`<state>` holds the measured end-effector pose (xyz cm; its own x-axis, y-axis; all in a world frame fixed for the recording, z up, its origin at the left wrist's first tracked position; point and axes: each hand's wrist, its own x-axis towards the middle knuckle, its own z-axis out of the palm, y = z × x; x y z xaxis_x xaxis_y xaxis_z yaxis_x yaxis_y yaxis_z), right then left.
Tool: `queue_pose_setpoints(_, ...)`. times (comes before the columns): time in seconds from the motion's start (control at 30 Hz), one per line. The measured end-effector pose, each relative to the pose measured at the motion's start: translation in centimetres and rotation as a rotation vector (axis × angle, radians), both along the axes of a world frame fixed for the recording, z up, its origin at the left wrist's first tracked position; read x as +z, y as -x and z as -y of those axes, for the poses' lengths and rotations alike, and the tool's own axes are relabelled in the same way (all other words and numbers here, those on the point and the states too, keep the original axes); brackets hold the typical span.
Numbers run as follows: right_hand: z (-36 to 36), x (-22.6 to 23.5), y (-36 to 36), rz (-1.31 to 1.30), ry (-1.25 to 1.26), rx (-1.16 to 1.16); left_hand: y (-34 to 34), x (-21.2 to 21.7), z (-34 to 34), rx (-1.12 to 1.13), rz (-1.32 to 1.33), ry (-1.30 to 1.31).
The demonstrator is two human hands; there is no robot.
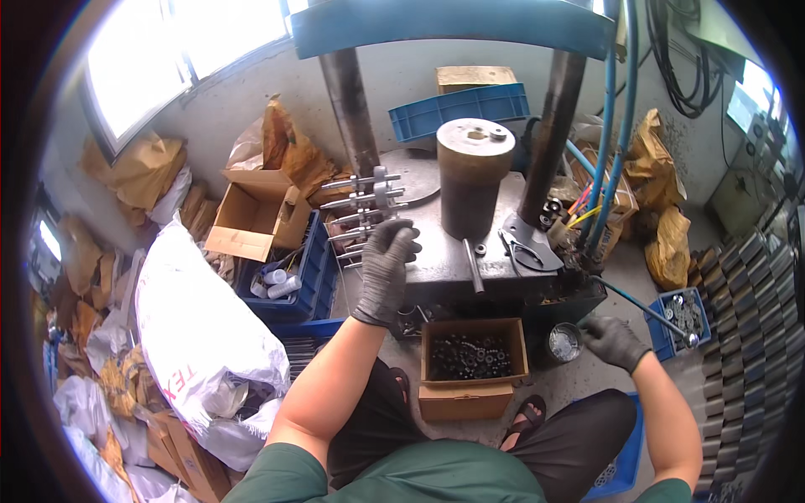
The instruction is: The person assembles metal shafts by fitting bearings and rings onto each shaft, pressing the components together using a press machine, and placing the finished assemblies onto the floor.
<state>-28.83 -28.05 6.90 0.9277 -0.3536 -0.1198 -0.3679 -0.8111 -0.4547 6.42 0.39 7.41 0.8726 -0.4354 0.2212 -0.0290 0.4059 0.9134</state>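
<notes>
My left hand (388, 271), in a grey glove, is raised at the left edge of the metal press table (419, 264). Its fingers are curled, and what they hold, if anything, is hidden. Just behind it, several metal shafts (352, 201) stick out sideways, some with round discs at their right ends. My right hand (616, 342), also gloved, is low on the right beside a round can (564, 343) of small shiny parts. Its fingertips are bent toward the can and hard to make out. A thick metal cylinder (474, 184) stands upright on the table, with a small ring (497, 134) on top.
Pliers (521, 250) and a metal rod (473, 267) lie on the table. Between my feet stands a cardboard box (432, 394) of dark small parts. A lever (641, 306) slants above my right hand. Blue crates (314, 289) and a white sack (197, 335) crowd the left.
</notes>
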Motion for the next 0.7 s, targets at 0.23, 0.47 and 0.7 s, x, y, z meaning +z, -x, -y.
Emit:
queue_pose_setpoints(0.23, -3.0, -8.1, -5.7, -0.372, -0.106, 0.475, -2.5, -0.1, -1.9, 0.172, -0.644, 0.173)
queue_pose_setpoints(0.47, -2.5, -6.6, -8.9, -0.202, -0.124, 0.384, -4.6, 0.2, -1.4, 0.172, -0.863, 0.143)
queue_pose_setpoints(0.7, -1.9, -7.9, -10.0, -0.070, -0.226, 0.254, -4.1, 3.4, -1.3, -0.084, -0.447, -0.165)
